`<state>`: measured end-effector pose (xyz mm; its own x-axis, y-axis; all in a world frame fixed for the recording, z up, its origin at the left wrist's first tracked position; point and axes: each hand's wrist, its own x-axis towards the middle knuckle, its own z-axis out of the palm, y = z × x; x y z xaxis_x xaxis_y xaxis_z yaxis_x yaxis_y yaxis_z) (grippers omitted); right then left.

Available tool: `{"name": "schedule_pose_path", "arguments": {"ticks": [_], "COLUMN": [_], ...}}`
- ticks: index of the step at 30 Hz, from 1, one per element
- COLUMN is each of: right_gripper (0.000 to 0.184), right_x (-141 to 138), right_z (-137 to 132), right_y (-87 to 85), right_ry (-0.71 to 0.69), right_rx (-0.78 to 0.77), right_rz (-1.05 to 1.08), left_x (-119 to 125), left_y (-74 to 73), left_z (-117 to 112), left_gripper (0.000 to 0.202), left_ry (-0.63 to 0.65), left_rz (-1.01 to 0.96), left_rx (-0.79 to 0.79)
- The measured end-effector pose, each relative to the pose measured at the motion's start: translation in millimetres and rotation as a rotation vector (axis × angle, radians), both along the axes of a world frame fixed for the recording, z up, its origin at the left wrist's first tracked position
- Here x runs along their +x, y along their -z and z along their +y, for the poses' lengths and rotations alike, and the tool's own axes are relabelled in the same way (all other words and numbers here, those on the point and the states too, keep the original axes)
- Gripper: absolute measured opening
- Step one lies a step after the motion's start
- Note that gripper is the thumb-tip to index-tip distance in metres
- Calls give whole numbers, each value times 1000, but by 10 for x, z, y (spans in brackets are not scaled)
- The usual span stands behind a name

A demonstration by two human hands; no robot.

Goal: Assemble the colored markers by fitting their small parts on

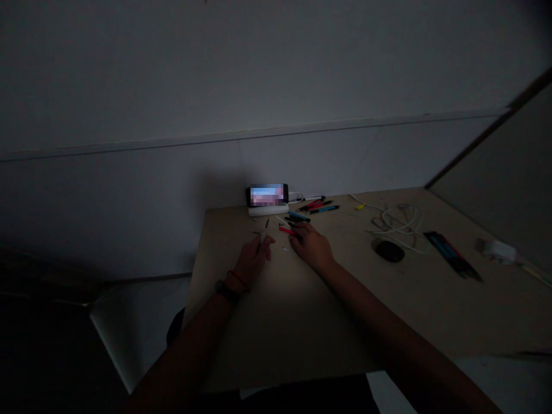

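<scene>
A red pen (pixel 286 230) lies on the far part of the table (pixel 276 322), just beyond the fingertips of the right hand (pixel 313 248) and a little right of the left hand (pixel 254 257). More pens (pixel 318 205), slim plastic barrels in red, blue and black, lie scattered just beyond it. The table is pale, smooth and matt, and the light is dim. The left hand rests on the table with its fingers drawn narrowly together on a thin pale piece (pixel 263 236), though the gloom hides the exact grip. The right hand lies flat and loosely open, palm down, its fingertips touching the red pen and the small dark parts beside it. At the far edge a phone (pixel 267 195) with a lit screen stands on a white block (pixel 267 210). To the right lie a looped white cable (pixel 401 221), a dark oval object (pixel 388 251) and a bundle of dark pens (pixel 452 256).
</scene>
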<state>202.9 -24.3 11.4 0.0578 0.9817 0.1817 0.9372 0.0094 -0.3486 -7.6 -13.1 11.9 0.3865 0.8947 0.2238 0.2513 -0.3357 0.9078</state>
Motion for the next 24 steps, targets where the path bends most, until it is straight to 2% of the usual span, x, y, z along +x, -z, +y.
{"name": "schedule_pose_path", "arguments": {"ticks": [7,12,15,19,24], "right_gripper": [28,18,15,32,37], "right_x": [20,54,48,6,-39], "right_z": [11,37,55,72,77], "right_y": [34,74,111,152,162], "right_ry": [36,-15,-12,-8,-90], "right_rx": [112,293,337,340,308], "right_rz": [111,304,455,607,687], "left_x": [0,-5,-11,-14,-6], "left_y": [22,41,51,38,-1], "left_z": [10,26,33,30,15], "left_gripper": [53,54,53,50,49], "left_ry": [-1,-5,1,2,-3], "left_rz": [-2,9,11,27,43], "left_rx": [-7,-2,3,22,13]}}
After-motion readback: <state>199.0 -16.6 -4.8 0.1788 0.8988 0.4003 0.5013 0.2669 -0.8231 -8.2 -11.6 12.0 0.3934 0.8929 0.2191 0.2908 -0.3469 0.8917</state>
